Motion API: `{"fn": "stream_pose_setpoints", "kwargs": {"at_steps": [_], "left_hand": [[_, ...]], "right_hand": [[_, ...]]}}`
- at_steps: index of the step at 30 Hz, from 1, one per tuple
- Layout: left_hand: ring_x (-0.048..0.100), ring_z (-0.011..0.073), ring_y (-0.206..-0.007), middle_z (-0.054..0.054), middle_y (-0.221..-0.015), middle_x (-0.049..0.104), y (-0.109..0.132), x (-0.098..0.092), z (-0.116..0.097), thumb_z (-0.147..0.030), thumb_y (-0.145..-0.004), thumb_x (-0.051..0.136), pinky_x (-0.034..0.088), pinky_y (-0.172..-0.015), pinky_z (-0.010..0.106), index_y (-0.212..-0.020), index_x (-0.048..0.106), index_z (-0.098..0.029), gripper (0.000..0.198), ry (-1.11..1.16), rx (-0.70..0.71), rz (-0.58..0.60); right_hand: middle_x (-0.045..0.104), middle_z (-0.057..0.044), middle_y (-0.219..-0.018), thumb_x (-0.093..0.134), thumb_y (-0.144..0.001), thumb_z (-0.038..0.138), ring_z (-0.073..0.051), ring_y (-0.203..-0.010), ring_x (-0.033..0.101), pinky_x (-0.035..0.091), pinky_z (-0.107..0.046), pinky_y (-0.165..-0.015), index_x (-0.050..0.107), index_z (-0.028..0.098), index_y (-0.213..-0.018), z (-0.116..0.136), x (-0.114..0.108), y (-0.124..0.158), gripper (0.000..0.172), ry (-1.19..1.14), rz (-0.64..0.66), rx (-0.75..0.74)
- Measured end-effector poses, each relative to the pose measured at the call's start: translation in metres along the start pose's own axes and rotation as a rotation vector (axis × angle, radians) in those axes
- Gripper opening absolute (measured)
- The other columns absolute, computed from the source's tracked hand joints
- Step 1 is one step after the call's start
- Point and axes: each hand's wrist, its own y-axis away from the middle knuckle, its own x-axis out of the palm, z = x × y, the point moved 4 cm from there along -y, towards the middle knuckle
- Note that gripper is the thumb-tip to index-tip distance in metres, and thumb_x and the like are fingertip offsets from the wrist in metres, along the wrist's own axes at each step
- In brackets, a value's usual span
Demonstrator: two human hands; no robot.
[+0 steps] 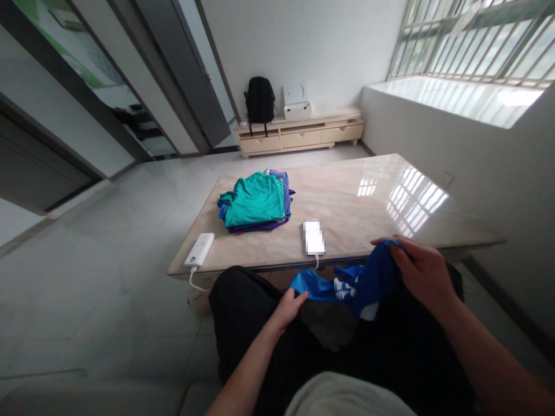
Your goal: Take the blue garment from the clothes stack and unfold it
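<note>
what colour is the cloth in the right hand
The cloth is bright blue with white markings; the head view shows it best.

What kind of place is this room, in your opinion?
Probably a living room in a home: it has a marble-topped table, a low cream cabinet with drawers and a large barred window.

No legible text; white logo [344,289] on blue garment [368,277] unreadable.

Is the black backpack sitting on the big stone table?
No, the black backpack stands on top of the low cream cabinet.
</note>
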Motion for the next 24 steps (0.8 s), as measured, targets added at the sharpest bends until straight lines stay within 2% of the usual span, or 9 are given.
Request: {"fn": "stream_pose_setpoints", "kwargs": {"at_steps": [2, 4, 9, 12, 15, 17, 19, 21, 24], "left_hand": [[0.065, 0.0313, -0.098, 0.010, -0.091, 0.074, 0.008, 0.003, -0.013, -0.062, -0.070, 0.081, 0.045, -0.101, 0.047, -0.089, 0.074, -0.013, 0.053, -0.047, 0.029, 0.029], [0.064, 0.0317, -0.105, 0.012, -0.104, 0.074, 0.026, 0.014, -0.037, -0.059, -0.076, 0.079, 0.044, -0.103, 0.044, -0.099, 0.076, -0.015, 0.050, -0.079, 0.093, 0.084], [0.061, 0.0288, -0.123, 0.011, -0.137, 0.065, 0.092, 0.075, -0.114, -0.048, -0.093, 0.067, 0.046, -0.104, 0.037, -0.145, 0.053, -0.022, 0.060, 0.055, 0.382, 0.420], [0.062, 0.0279, -0.115, 0.008, -0.129, 0.068, 0.104, 0.091, -0.133, -0.041, -0.083, 0.079, 0.047, -0.100, 0.036, -0.142, 0.055, -0.022, 0.066, 0.022, 0.454, 0.284], [0.064, 0.0247, -0.099, 0.007, -0.105, 0.072, 0.097, 0.086, -0.135, -0.034, -0.090, 0.070, 0.048, -0.093, 0.034, -0.115, 0.071, -0.019, 0.030, -0.080, 0.524, 0.110], [0.063, 0.0239, -0.099, 0.008, -0.106, 0.071, 0.093, 0.076, -0.137, -0.035, -0.095, 0.061, 0.046, -0.093, 0.033, -0.102, 0.074, -0.018, 0.022, -0.074, 0.607, 0.051], [0.061, 0.0232, -0.101, 0.009, -0.109, 0.069, 0.094, 0.064, -0.140, -0.042, -0.098, 0.058, 0.045, -0.094, 0.031, -0.098, 0.072, -0.018, 0.028, -0.045, 0.656, -0.007], [0.058, 0.0195, -0.087, 0.006, -0.093, 0.066, 0.098, 0.056, -0.141, -0.051, -0.100, 0.051, 0.045, -0.082, 0.028, -0.088, 0.068, -0.017, 0.040, -0.032, 0.609, -0.029], [0.042, 0.0134, -0.066, -0.001, -0.067, 0.047, 0.104, 0.057, -0.141, -0.061, -0.102, 0.042, 0.034, -0.063, 0.026, -0.071, 0.053, -0.017, 0.055, -0.030, 0.490, -0.009]], "right_hand": [[0.077, -0.004, -0.098, 0.051, -0.104, 0.039, -0.017, -0.085, 0.071, 0.052, -0.025, -0.076, 0.078, 0.020, -0.110, 0.020, -0.008, -0.009, 0.034, 0.048, -0.019, -0.064], [0.078, -0.004, -0.098, 0.052, -0.104, 0.037, -0.017, -0.086, 0.073, 0.053, -0.025, -0.077, 0.077, 0.020, -0.109, 0.039, -0.009, -0.013, 0.031, 0.078, 0.007, -0.140], [0.079, -0.003, -0.102, 0.053, -0.102, 0.031, -0.016, -0.085, 0.075, 0.055, -0.024, -0.076, 0.074, 0.022, -0.112, 0.071, 0.006, -0.007, 0.025, 0.151, 0.166, -0.335], [0.080, -0.003, -0.099, 0.054, -0.102, 0.031, -0.016, -0.081, 0.076, 0.056, -0.024, -0.074, 0.074, 0.023, -0.112, 0.074, 0.005, -0.002, 0.024, 0.198, 0.172, -0.366], [0.080, -0.001, -0.095, 0.057, -0.100, 0.031, -0.015, -0.074, 0.075, 0.057, -0.023, -0.072, 0.075, 0.025, -0.110, 0.068, -0.010, 0.002, 0.021, 0.229, 0.126, -0.364], [0.080, 0.000, -0.093, 0.060, -0.099, 0.033, -0.016, -0.072, 0.075, 0.057, -0.023, -0.070, 0.076, 0.028, -0.109, 0.060, -0.023, 0.005, 0.020, 0.251, 0.092, -0.358], [0.080, 0.001, -0.092, 0.063, -0.097, 0.036, -0.017, -0.071, 0.075, 0.057, -0.023, -0.068, 0.077, 0.030, -0.108, 0.049, -0.035, 0.010, 0.019, 0.266, 0.056, -0.334], [0.080, 0.001, -0.093, 0.065, -0.096, 0.038, -0.017, -0.074, 0.076, 0.057, -0.024, -0.069, 0.077, 0.030, -0.108, 0.037, -0.042, 0.015, 0.019, 0.253, 0.043, -0.294], [0.079, 0.000, -0.102, 0.065, -0.096, 0.035, -0.018, -0.086, 0.076, 0.058, -0.024, -0.078, 0.076, 0.030, -0.113, 0.025, -0.035, 0.025, 0.021, 0.173, 0.133, -0.232]]}}
